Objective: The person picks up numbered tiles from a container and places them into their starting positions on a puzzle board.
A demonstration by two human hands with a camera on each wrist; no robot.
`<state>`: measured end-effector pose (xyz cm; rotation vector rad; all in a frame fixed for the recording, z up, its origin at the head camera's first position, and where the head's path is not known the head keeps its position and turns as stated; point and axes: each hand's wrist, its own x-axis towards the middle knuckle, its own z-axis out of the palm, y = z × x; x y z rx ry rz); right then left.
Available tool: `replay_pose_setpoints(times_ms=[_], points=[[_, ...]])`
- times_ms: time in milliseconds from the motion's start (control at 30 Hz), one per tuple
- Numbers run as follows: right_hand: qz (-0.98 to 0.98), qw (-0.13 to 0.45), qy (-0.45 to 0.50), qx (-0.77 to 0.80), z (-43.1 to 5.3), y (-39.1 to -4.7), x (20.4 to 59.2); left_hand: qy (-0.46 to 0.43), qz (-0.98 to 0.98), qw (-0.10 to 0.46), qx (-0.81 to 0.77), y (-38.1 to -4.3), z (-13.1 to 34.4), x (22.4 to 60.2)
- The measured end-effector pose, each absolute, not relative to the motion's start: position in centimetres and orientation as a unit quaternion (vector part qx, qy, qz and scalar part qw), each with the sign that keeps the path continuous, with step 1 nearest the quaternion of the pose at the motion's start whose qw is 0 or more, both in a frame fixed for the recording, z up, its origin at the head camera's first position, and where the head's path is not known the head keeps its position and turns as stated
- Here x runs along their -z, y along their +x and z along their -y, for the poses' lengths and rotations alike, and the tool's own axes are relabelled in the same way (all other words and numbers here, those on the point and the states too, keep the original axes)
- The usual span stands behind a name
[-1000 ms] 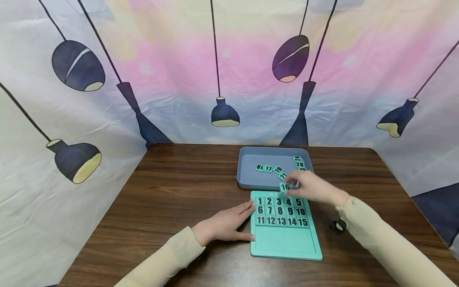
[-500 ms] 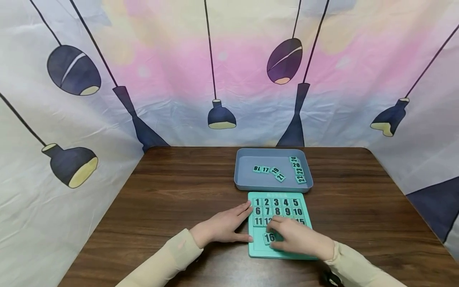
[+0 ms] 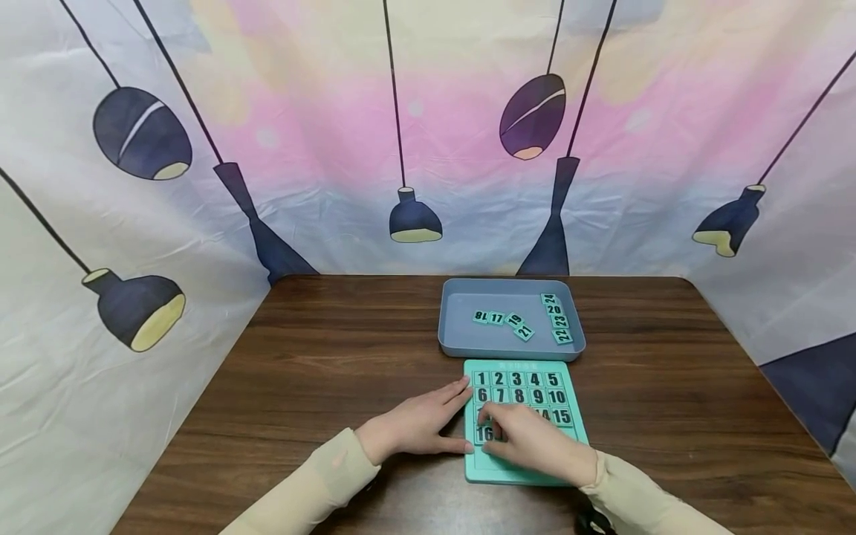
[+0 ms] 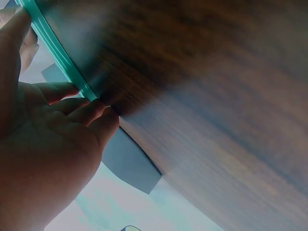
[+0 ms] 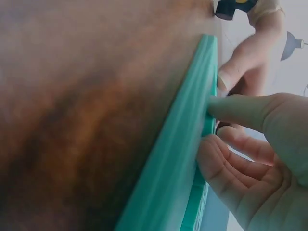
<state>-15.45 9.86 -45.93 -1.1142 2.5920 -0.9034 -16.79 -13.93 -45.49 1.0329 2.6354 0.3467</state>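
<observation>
A turquoise number board lies on the table with rows of number tiles, 1 to 5 along its top row. My right hand is over the board's lower left part, thumb and forefinger pinching the tile marked 16, just under the row that starts with 11. Its hand partly covers that row. Along the board's left edge rests my left hand, fingers extended and thumb spread, fingertips touching the rim. In the left wrist view, fingertips meet the board's green edge.
Behind the board stands a shallow grey-blue tray. Several loose tiles lie in it, including 17, 21 and 22. The wooden table ends at a printed cloth backdrop.
My right hand has carried tile 16 from the tray's front edge down and left to the board's fourth row. The left hand has stayed at the board's edge.
</observation>
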Motion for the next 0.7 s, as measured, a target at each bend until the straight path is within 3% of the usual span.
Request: replay_pose_setpoints(times_ms=[267,433,700], points=[[-0.874,0.1,-0.373,0.296,-10.8,-18.1,43.6,0.356,-0.914,0.15,-0.12,-16.8,13.9,45.3],[-0.89,0.054,-0.345,0.294,-12.0,-22.9,40.5,0.356,-0.915,0.144,-0.119,-16.9,13.9,45.4],[-0.913,0.041,-0.271,0.303,-12.9,-30.5,35.5,0.361,-0.914,0.143,-0.117,-16.8,14.0,45.6]])
